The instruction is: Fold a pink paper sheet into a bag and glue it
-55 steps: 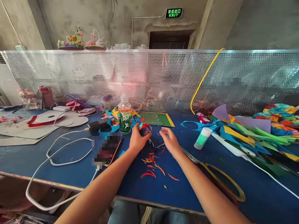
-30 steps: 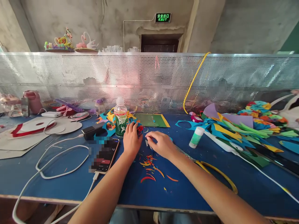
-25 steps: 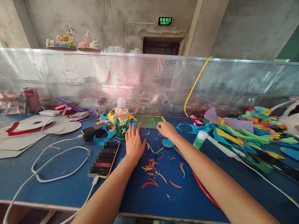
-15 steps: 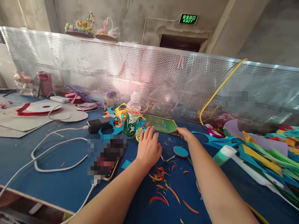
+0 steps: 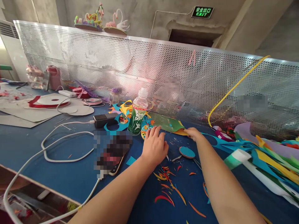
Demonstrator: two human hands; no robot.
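My left hand (image 5: pixel 154 147) lies on the blue table (image 5: pixel 58 174), fingers stretched forward over a small colourful paper ball (image 5: pixel 145 129) beside the green drink bottle (image 5: pixel 137 112). My right hand (image 5: pixel 194 133) reaches further back and pinches the near right corner of a green paper sheet (image 5: pixel 166 122), whose edge is lifted and curled. A teal paper disc (image 5: pixel 187 152) lies just right of my left hand, and orange and red paper slivers (image 5: pixel 168 186) are scattered in front of it.
A phone (image 5: pixel 113 154) on a white cable (image 5: pixel 58 146) lies to the left, with a black charger (image 5: pixel 104 119). Red ribbon on white card (image 5: pixel 48 102) sits far left. Cut coloured paper (image 5: pixel 268 155) piles up at right. A perforated metal screen (image 5: pixel 163 71) backs the table.
My left hand set the colourful ball down by the bottle and flattened. My right hand left the scraps, reached back and took the green sheet's corner. The view swung left.
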